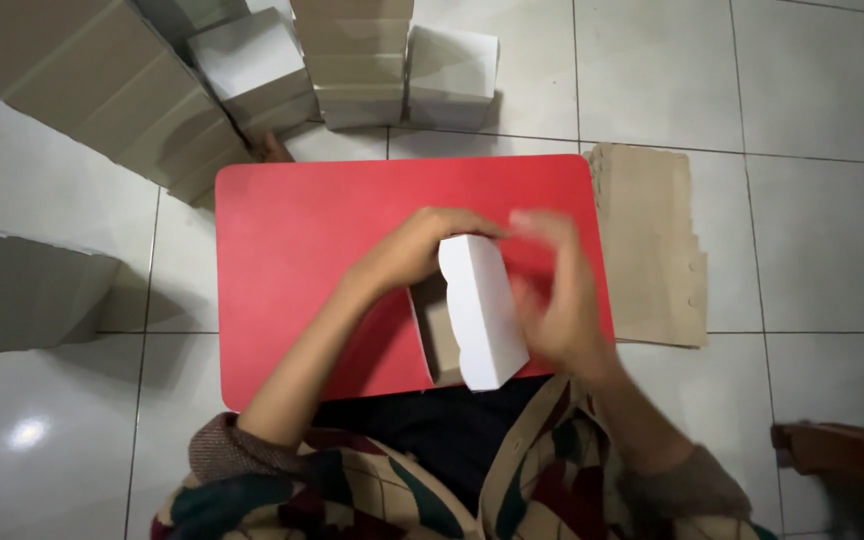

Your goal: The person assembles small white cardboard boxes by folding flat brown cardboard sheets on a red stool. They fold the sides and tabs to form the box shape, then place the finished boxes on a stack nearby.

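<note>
A small white cardboard box, brown on the inside, stands partly folded on a red table. My left hand grips its far top edge with the fingers curled over the white flap. My right hand, blurred by motion, presses against the box's right side. Both forearms wear patterned sleeves.
A stack of flat brown cardboard blanks lies on the tiled floor to the right of the table. Folded white boxes and tall stacks of flat blanks stand beyond the table's far edge. More flat blanks lean at the left.
</note>
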